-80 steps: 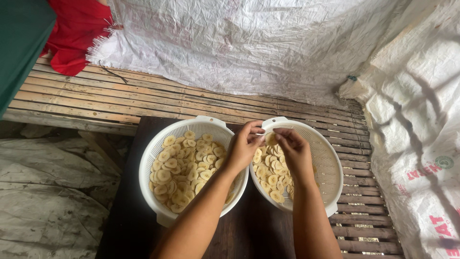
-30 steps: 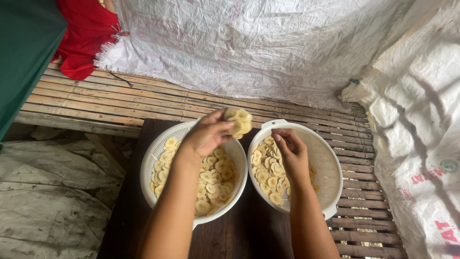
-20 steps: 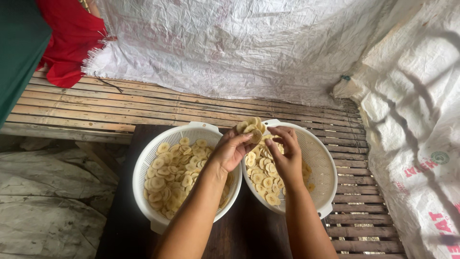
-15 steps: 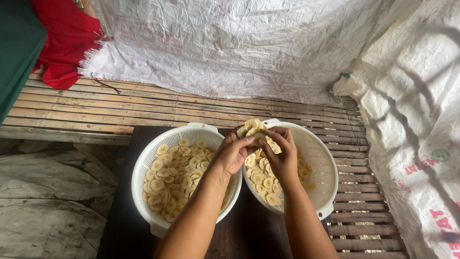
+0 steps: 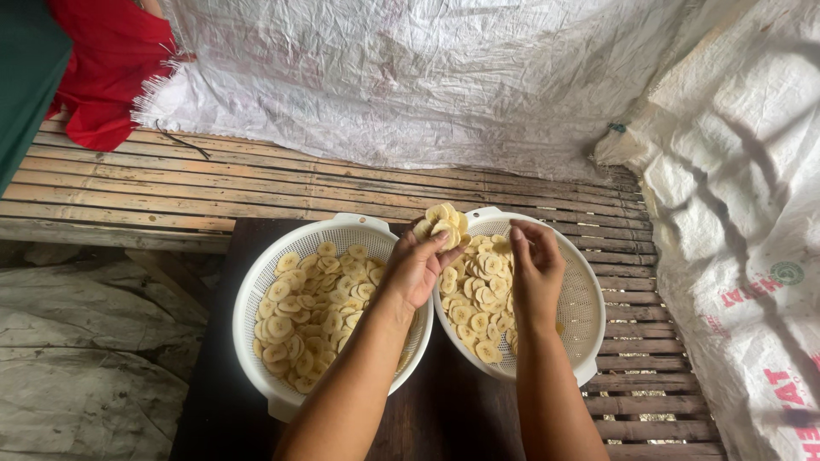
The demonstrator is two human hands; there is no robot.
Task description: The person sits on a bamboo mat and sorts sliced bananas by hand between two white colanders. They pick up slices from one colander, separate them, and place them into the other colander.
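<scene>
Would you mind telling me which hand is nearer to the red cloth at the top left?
Left. The left hand holds banana slices between the two white colanders, on the side toward the red cloth; the right hand is over the right colander, farther away.

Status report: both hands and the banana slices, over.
Left hand gripping stack of pale yellow banana slices. Right hand empty, over right white plastic colander. Nothing in the way.
</scene>
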